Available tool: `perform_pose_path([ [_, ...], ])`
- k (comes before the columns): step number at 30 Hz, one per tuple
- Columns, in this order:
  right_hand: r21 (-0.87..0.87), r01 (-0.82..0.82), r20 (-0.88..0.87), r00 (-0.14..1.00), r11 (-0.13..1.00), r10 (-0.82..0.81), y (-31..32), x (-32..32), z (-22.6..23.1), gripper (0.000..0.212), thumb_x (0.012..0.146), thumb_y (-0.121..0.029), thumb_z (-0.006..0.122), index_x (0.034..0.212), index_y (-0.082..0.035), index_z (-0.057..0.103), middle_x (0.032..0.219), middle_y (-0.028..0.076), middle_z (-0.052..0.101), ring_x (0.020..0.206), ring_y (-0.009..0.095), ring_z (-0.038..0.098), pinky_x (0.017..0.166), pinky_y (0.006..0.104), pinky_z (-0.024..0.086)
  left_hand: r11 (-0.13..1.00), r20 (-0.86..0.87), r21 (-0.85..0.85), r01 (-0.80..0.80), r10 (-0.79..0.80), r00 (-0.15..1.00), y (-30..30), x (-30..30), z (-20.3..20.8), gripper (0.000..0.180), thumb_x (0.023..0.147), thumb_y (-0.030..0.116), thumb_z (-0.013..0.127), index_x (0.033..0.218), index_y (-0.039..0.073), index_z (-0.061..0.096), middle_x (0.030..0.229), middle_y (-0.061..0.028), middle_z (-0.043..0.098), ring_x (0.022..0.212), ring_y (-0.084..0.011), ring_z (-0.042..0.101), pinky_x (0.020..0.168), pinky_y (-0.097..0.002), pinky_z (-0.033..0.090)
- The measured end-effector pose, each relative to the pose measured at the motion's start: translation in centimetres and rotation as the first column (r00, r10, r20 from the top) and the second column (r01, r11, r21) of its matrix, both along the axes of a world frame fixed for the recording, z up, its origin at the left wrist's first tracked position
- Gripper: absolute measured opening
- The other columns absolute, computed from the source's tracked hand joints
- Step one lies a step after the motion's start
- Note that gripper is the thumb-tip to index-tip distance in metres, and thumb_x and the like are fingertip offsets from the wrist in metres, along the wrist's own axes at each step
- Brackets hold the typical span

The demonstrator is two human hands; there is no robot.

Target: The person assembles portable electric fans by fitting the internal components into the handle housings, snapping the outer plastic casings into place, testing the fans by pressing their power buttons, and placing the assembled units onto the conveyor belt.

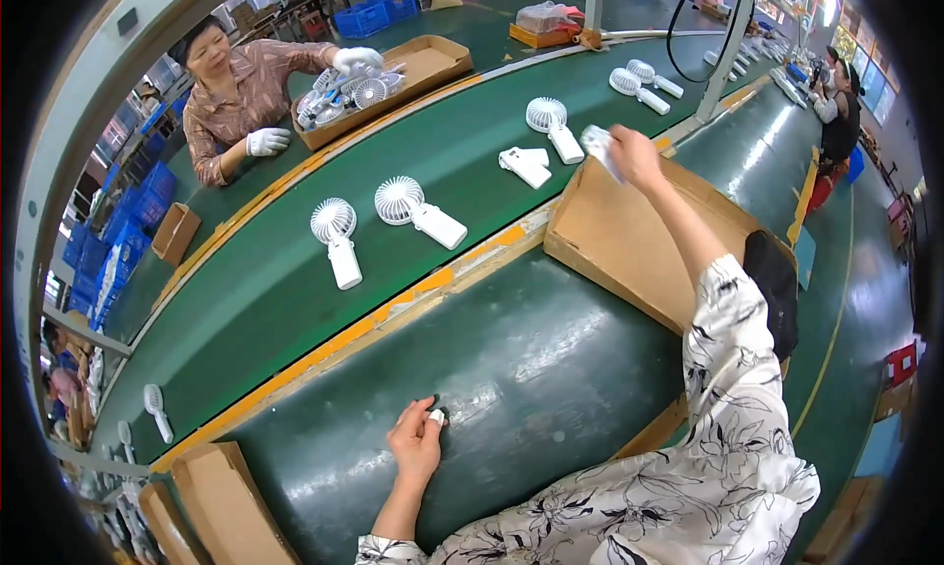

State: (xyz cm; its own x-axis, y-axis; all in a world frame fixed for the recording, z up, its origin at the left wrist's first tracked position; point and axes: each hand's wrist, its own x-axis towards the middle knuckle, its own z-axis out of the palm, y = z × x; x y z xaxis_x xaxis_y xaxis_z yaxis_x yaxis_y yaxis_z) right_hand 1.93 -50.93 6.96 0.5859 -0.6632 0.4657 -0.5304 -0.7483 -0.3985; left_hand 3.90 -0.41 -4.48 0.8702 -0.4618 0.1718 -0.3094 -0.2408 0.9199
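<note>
A: Where's the part?
B: White plastic part, up in the right hand, over the far-left corner of the cardboard tray. Sits at about 10 o'clock from the knuckles, at the fingertips.
A: Grip state?
B: Right grip is clamped on that part. Left hand has its fingers half curled over the desk, nothing seen in it; can't tell if thumb and fingers meet. White cover on the left thumb tip.
A: Key relation?
B: My read: part versus tray. Tray spreads from 5 to 7 o'clock below the right hand, just beside the green conveyor belt. Part's long axis runs roughly 11 to 5. Right hand is clearly the nearer one; left is well off at 7 o'clock from it.
A: Anything close by?
B: Handheld fan on the belt, 10 o'clock from the right hand, handle pointing to 5. White handle-shaped pieces at 9 o'clock. Both near the part, neither touching it.
A: How does the part look?
B: White, longish, pale sheen, greyer toward the lower end. Blurred, and fingers cover some of it, so can't tell exactly which component.
</note>
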Motion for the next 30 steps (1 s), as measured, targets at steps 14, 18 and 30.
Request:
perform_pose_path([
  [14, 0.286, -0.057, -0.573, 0.79, 0.957, 0.218, -1.0, 15.9, -5.3, 0.069, 0.064, -0.03, 0.067, 0.123, -0.006, 0.04, 0.123, 0.016, 0.045, 0.11, 0.034, 0.046, 0.093, 0.045, 0.037, 0.999, -0.016, 0.002, -0.052, 0.053, 0.998, -0.6, 0.1, 0.2, 0.021, 0.074, -0.004, 0.055, 0.094, -0.003, 0.061, 0.065, -0.0056, 0.058, 0.05, -0.0071, 0.053, 0.052, -0.0202, 0.044],
  [18, 0.18, -0.053, -0.618, 0.771, 0.982, 0.155, 0.4, 14.5, -3.9, 0.057, 0.062, -0.029, 0.068, 0.111, -0.006, 0.052, 0.115, 0.014, 0.053, 0.106, 0.031, 0.05, 0.088, 0.0443, 0.041, 0.998, -0.026, -0.012, -0.059, 0.058, 0.998, -0.8, 0.1, 0.5, 0.02, 0.075, -0.005, 0.053, 0.093, -0.003, 0.06, 0.066, -0.0058, 0.058, 0.052, -0.008, 0.054, 0.053, -0.0202, 0.045],
  [30, 0.394, 0.073, -0.593, 0.782, 0.916, 0.193, 3.6, 13.8, -3.2, 0.042, 0.058, -0.026, 0.071, 0.095, -0.008, 0.064, 0.102, 0.009, 0.062, 0.094, 0.024, 0.059, 0.077, 0.032, 0.047, 0.999, -0.055, 0.027, -0.03, 0.032, 0.998, -0.7, 0.0, 0.5, 0.019, 0.078, -0.003, 0.051, 0.095, -0.005, 0.059, 0.07, -0.0057, 0.06, 0.062, -0.0108, 0.059, 0.059, -0.0209, 0.046],
])
